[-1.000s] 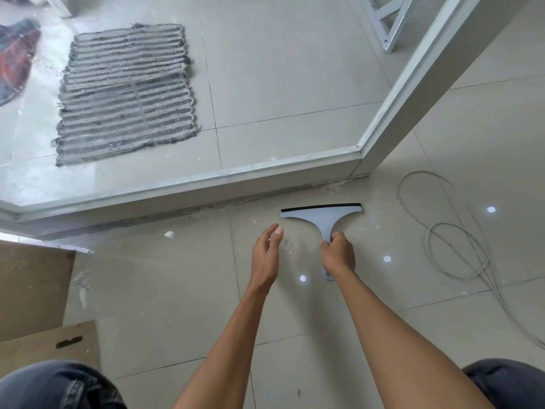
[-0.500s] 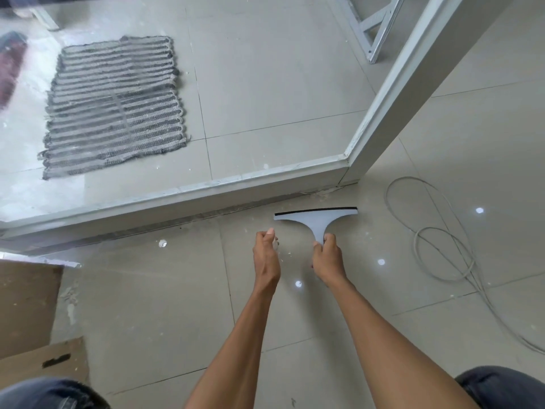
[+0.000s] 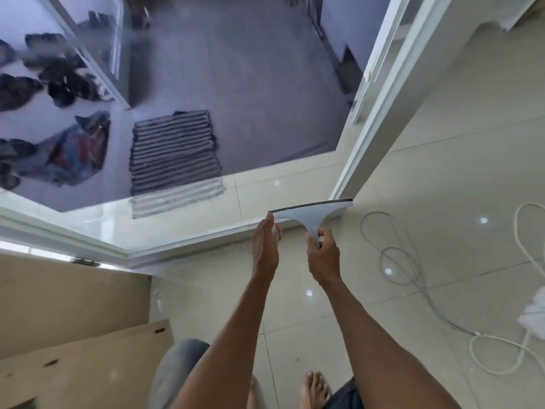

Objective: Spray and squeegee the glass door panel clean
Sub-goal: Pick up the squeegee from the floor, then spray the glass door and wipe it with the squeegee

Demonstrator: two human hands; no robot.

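Both hands are raised in front of the glass door panel (image 3: 206, 69). The right hand (image 3: 322, 252) curls its fingers round the handle of the squeegee (image 3: 312, 213), holding it blade up, with the dark rubber edge level near the bottom rail of the door. The left hand (image 3: 265, 246) has its fingers nearly straight, their tips touching the left end of the blade. A striped mat (image 3: 174, 149) shows through the glass. White cable (image 3: 398, 255) loops on the floor tiles (image 3: 442, 172) to the right, and cardboard (image 3: 73, 293) lies to the left.
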